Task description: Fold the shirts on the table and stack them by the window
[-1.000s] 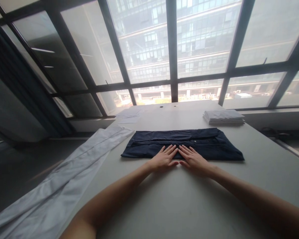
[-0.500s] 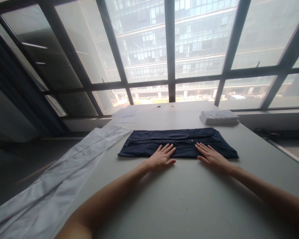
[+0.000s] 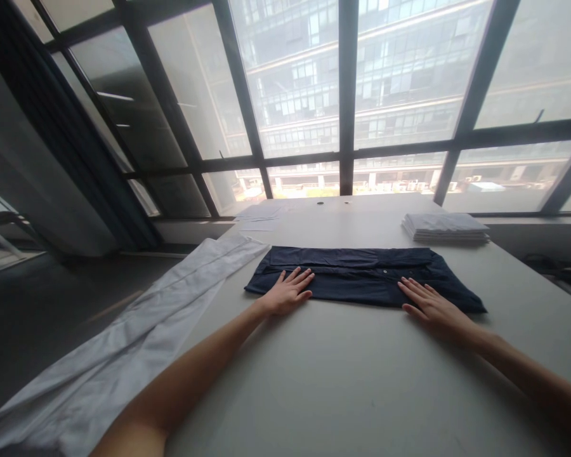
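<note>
A dark navy garment [image 3: 347, 285], folded into a long flat strip with a small pale button showing, lies crosswise on the white table [image 3: 323, 374]. My left hand [image 3: 289, 292] rests flat on its near edge, left of the middle, fingers spread. Toward the right end, my right hand [image 3: 431, 306] also lies flat on the cloth with its fingers stretched out. Neither hand grips anything. The garment's kind cannot be told for certain while it is folded.
White cloth [image 3: 137, 343] drapes along and over the table's left edge. A stack of folded white fabric [image 3: 445, 227] stands at the back right. Thin white sheets [image 3: 259, 216] lie at the back left. Large windows rise behind the table, with a dark curtain [image 3: 76, 139] at left.
My hands have moved farther apart along the garment, the left one toward its left end, the right one toward its right end. The view has turned slightly left.
</note>
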Tool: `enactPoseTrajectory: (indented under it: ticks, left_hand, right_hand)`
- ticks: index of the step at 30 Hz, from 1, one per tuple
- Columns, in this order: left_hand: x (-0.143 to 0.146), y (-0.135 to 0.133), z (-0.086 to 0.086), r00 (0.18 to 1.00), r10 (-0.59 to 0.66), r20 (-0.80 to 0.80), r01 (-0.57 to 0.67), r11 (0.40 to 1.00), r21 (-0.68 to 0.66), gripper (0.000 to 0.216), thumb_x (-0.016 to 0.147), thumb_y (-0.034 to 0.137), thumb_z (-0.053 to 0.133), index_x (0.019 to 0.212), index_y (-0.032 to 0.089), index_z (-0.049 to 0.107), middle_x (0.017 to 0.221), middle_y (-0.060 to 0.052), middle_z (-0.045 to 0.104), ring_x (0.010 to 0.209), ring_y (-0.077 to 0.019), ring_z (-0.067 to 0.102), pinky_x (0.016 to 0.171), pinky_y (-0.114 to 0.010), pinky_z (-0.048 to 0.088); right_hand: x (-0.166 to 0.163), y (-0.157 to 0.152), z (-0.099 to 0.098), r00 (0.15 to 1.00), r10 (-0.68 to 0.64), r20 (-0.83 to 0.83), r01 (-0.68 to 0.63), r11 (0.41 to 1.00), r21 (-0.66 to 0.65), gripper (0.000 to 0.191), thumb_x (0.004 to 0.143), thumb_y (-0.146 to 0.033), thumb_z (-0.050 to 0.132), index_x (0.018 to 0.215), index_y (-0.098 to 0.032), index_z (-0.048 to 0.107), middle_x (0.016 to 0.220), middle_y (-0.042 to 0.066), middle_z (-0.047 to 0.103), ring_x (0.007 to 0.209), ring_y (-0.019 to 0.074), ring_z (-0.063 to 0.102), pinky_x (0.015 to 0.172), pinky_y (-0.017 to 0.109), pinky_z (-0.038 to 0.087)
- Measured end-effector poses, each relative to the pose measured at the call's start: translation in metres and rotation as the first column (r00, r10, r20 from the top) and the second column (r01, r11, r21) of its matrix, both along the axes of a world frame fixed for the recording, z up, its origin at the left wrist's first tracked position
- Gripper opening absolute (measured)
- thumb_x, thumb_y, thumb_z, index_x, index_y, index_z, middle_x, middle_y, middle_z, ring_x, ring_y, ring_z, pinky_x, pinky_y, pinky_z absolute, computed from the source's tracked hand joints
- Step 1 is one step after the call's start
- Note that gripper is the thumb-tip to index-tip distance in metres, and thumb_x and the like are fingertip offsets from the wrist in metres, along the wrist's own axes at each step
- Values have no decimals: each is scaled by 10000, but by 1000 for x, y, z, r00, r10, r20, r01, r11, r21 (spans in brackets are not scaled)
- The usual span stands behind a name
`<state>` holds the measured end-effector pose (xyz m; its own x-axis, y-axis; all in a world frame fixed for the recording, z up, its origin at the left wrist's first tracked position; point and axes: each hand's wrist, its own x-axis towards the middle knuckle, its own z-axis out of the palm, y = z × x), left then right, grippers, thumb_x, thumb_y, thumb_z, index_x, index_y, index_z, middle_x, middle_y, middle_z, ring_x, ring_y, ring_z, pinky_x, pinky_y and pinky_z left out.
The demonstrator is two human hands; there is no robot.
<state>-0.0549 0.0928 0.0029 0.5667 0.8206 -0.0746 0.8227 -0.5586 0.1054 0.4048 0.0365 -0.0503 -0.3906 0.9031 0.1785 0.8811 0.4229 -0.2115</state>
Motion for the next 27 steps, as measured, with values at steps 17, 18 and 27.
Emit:
enactPoseTrajectory:
  ticks: [17,18,27]
  left_hand:
    - [-56,-2,9,914,405,-8,-399,902,165,678,1065,521,267,1604,114,332,1681,-183,211,1567,-383,135,1204,-658,162]
    - [-44,-8,8,937,349,29,-346,910,229,650,1075,487,255,1596,109,351,1674,-174,249,1570,-355,148,1223,-618,162]
    - [32,-34,-8,995,-60,75,56,997,51,646,1054,653,236,1613,340,319,1703,-30,207,1580,-292,134,1252,-560,148]
  right_hand:
    - [-1,-1,-1,1000,-2,5,2,999,45,725,1020,-642,331,1614,-228,336,1659,108,290,1541,302,234,1241,565,242]
    - [-3,-1,-1,1000,-9,0,8,997,76,729,1019,-640,336,1620,-228,319,1663,111,280,1544,306,227,1240,575,235]
    - [-38,-12,2,999,49,14,-50,998,45,673,1041,-620,301,1615,-268,329,1681,70,230,1558,281,179,1251,566,200]
